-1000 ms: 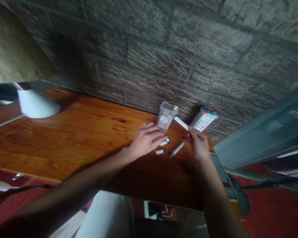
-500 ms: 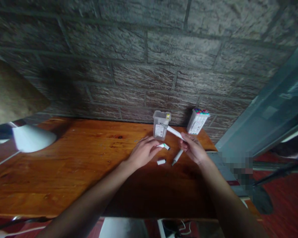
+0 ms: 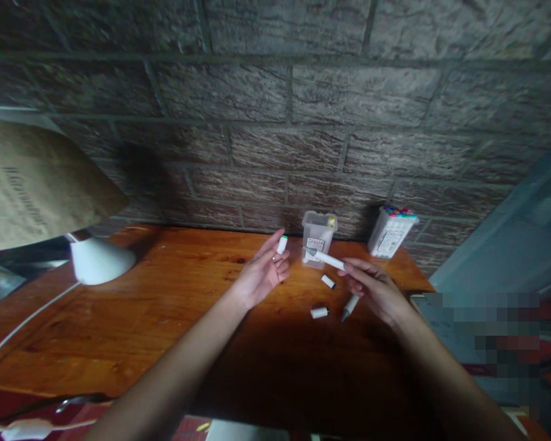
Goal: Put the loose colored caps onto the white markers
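My left hand (image 3: 256, 278) is raised over the table with a white marker cap (image 3: 281, 245) pinched in it; the cap's top end is green. My right hand (image 3: 379, 286) grips an uncapped white marker (image 3: 329, 260), its grey tip end pointing left in front of a clear plastic box (image 3: 313, 233). Below that marker lie one white cap (image 3: 327, 282) and, nearer me, another white cap (image 3: 319, 313). A second uncapped marker (image 3: 350, 306) rests on the table under my right hand, partly hidden by it. One yellow-ended marker (image 3: 331, 222) stands in the clear box.
A second box (image 3: 390, 237), full of markers with coloured ends, stands at the right by the brick wall (image 3: 257, 147). On the left is a lamp with a white base (image 3: 101, 262) and a brown shade (image 3: 46, 184). Its white cord (image 3: 25, 321) crosses the wooden table (image 3: 174, 306).
My left hand has lifted away up and left with the green-ended cap, turning it upright. A white cap now lies where that hand was. The right hand still holds the marker; the view has shifted left.
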Available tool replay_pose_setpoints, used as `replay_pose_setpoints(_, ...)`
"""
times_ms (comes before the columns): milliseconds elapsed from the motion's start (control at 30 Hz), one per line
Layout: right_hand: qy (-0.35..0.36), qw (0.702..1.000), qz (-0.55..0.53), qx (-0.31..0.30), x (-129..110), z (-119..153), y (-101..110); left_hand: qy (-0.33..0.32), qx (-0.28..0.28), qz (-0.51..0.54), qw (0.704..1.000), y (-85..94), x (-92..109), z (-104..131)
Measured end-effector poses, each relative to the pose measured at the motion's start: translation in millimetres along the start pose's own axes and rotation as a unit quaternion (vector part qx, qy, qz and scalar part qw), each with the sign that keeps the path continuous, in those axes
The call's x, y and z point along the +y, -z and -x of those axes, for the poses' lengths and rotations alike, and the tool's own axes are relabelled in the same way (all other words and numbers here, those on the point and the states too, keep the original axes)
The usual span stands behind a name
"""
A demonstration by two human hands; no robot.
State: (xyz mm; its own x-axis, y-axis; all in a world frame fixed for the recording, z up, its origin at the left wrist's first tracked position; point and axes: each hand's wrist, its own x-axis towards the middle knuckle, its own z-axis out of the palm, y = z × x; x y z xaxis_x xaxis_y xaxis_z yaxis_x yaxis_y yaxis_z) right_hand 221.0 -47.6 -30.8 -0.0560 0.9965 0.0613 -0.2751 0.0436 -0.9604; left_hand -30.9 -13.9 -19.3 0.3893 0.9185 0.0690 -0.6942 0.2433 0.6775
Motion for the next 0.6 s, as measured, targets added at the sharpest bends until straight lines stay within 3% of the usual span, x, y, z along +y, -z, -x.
replay_pose_setpoints(167, -0.012, 1.0, 0.019, -0.018, 2, 1, -4, -0.008, -0.008, 0.024, 1.0, 2.1, 6, 1)
replay_pose_setpoints(400, 0.018, 0.999, 0.028, -0.004, 3, 1, -1, -0.039, 0.076, -0.05, 0.995, 6.6, 3, -4)
replay_pose_setpoints(600, 0.033, 0.994, 0.1, 0.013, 4, 1, -2, -0.046, 0.081, -0.063, 0.994, 0.9, -6, -4)
